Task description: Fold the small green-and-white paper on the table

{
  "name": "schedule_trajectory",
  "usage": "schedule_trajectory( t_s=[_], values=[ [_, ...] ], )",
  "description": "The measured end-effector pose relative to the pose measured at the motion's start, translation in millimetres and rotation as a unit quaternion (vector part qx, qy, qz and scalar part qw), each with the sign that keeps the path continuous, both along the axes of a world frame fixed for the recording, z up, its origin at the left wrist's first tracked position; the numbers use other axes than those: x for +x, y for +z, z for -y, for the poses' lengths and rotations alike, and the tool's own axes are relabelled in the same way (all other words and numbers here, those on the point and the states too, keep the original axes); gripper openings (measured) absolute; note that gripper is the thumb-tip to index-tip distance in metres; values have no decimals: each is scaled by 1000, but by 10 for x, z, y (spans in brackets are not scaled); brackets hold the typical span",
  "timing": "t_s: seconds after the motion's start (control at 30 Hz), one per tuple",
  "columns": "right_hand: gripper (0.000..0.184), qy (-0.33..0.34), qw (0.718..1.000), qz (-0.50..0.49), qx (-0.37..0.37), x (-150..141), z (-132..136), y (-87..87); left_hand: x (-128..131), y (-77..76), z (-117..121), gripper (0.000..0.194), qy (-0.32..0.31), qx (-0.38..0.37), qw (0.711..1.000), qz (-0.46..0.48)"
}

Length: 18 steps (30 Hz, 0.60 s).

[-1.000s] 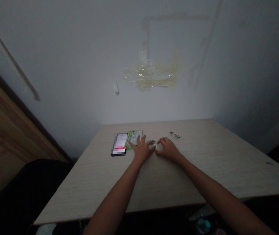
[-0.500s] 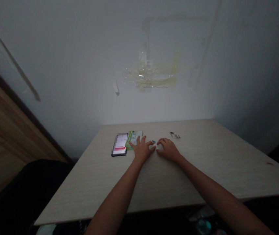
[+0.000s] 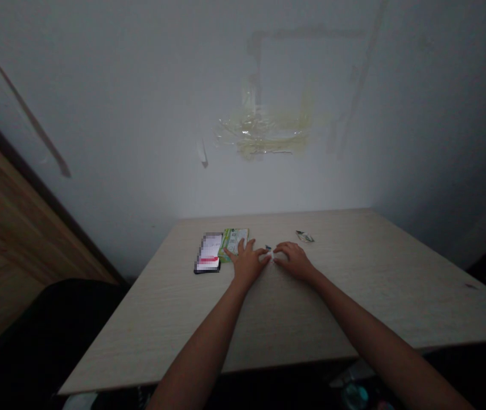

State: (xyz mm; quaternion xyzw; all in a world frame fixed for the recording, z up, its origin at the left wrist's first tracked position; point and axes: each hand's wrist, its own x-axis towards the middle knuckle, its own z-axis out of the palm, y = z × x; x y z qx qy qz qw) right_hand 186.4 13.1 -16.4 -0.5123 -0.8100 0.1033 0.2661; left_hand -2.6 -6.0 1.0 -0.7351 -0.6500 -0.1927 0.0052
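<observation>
A small white piece (image 3: 272, 256), too small to name, lies between my hands at the middle of the table. My left hand (image 3: 248, 264) pinches its left side with thumb and forefinger, while the other fingers spread towards a green-and-white packet (image 3: 235, 234). On the other side, my right hand (image 3: 295, 262) holds the piece with curled fingers and thumb. Just beyond the fingertips is a tiny dark-and-white scrap (image 3: 267, 247); whether it joins the white piece, I cannot tell.
Left of the packet lies a phone (image 3: 208, 253) with a lit, blurred screen. A crumpled wrapper (image 3: 305, 236) sits beyond my right hand on the pale wooden table (image 3: 354, 273). Behind rises a wall (image 3: 140, 142) with old tape (image 3: 264, 136).
Both hands stay in nearly the same place. The right fingers have shifted very slightly around the small white piece.
</observation>
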Motion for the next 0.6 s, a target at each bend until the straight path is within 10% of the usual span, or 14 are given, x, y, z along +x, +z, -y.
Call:
schedule_trajectory(
  t_s=[0.6],
  values=[
    [37,-11,1000,-12,27,22,-83,-110,32,-31,1,26,-31,8,998,61]
  ],
)
